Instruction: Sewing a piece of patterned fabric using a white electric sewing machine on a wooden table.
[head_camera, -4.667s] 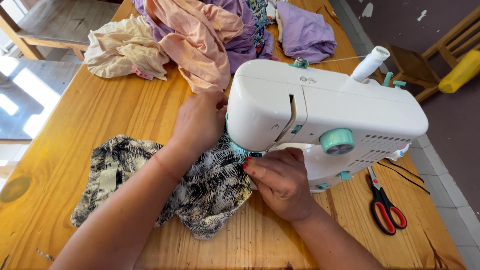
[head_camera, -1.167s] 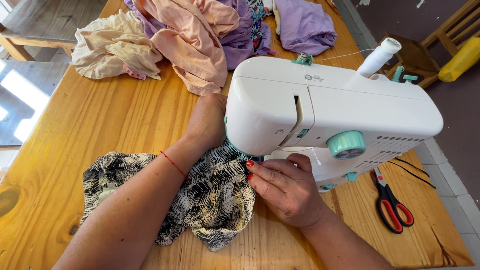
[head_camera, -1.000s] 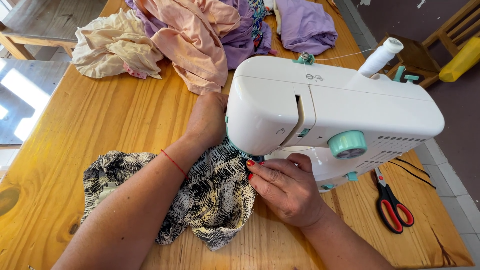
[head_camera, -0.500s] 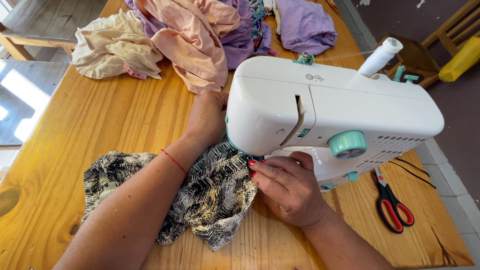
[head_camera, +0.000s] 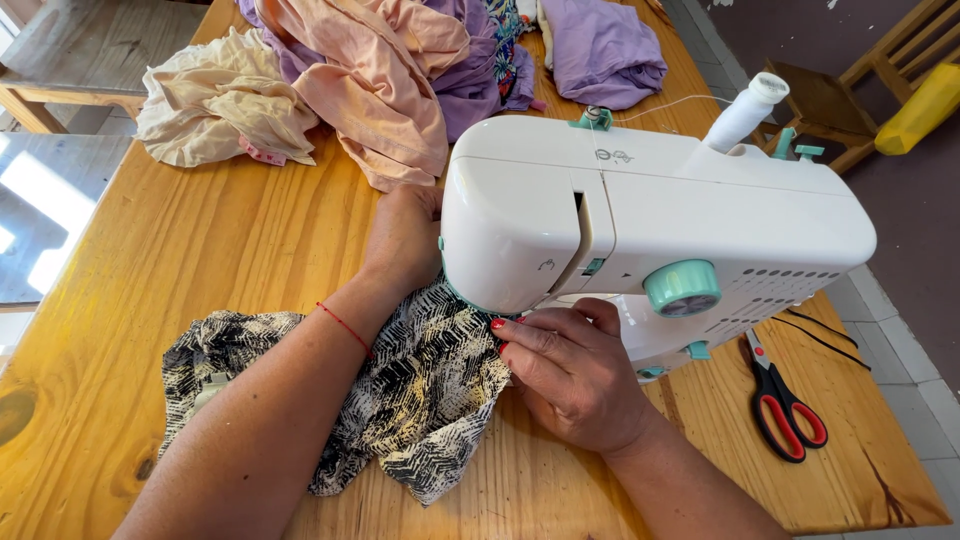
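Note:
A white sewing machine (head_camera: 640, 220) with mint-green knobs stands on the wooden table (head_camera: 200, 260). A black, white and yellow patterned cloth (head_camera: 420, 395) lies in front of it and runs under its head. My left hand (head_camera: 405, 235) reaches behind the machine's head and rests flat on the cloth there; its fingers are partly hidden. My right hand (head_camera: 575, 375) presses the cloth's edge at the front of the needle area, fingertips tucked under the machine. The needle itself is hidden.
A heap of peach, cream and purple cloths (head_camera: 400, 70) lies at the table's far end. Red-handled scissors (head_camera: 785, 405) and a black cord lie right of the machine. A white thread spool (head_camera: 745, 110) stands on top. Wooden chairs stand off the table's right side.
The patterned cloth has bunched up and shifted toward the machine since the earliest frame. Both hands keep their places, with my right fingers sliding slightly along the cloth's edge.

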